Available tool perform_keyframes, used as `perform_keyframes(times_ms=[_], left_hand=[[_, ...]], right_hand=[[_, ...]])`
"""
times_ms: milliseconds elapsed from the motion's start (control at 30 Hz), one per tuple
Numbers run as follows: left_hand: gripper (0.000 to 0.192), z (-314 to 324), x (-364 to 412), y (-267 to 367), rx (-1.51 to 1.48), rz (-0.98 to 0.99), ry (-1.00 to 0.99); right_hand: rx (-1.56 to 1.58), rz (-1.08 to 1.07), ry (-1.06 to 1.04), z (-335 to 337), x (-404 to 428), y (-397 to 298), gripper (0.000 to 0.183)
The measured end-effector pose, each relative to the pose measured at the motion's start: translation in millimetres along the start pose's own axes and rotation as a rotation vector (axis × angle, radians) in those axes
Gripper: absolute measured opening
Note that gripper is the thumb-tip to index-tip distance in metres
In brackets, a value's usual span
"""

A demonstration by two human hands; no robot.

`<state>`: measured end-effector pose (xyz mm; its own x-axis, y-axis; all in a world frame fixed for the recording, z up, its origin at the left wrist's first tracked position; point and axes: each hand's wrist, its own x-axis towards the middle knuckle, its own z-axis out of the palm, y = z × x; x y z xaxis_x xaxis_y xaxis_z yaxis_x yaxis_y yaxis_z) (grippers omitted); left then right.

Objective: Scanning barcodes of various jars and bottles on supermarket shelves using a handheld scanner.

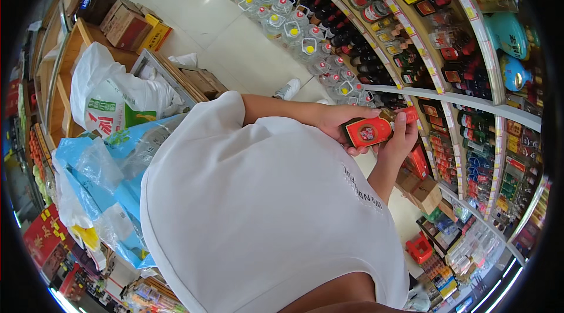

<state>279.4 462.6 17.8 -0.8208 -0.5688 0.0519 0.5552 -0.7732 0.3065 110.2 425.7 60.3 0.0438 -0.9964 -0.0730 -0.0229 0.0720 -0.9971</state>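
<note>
A flat dark glass bottle (pixel 368 132) with a red label and a red cap (pixel 410 114) lies tilted between my two hands in front of my chest. My left hand (pixel 335 120) wraps its base end, with the thumb along the upper edge and fingertips below. At the neck end, my right hand (pixel 398 136) grips just beneath the cap, thumb extended up beside it. The label faces up towards me and bears writing. Its underside is hidden.
Curved shelves (pixel 423 48) of bottles and jars rise on the far side. Large clear jugs (pixel 282 22) with yellow and red caps stand on the tiled floor (pixel 189 17). Plastic bags (pixel 114 97) and cardboard boxes (pixel 128 26) are at left. A carton (pixel 421 191) sits below the shelves.
</note>
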Motion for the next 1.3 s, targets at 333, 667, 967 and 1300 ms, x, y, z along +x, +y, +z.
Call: perform_keyframes(times_ms=[333,667,967,1300], left_hand=[[0.066,-14,0,-3,0.011,-0.100,0.014],[0.052,-20,-7,-6,0.358,-0.001,-0.038],[0.050,-16,23,-14,0.483,0.071,0.023],[0.081,-33,85,-53,0.620,0.193,0.003]], right_hand=[[0.031,-0.040,0.069,3,-4,12,0.022],[-0.112,-0.120,0.017,-10,-9,27,0.026],[-0.263,-0.135,0.030,-35,0,21,0.036],[-0.489,-0.108,0.102,-76,-1,19,0.037]])
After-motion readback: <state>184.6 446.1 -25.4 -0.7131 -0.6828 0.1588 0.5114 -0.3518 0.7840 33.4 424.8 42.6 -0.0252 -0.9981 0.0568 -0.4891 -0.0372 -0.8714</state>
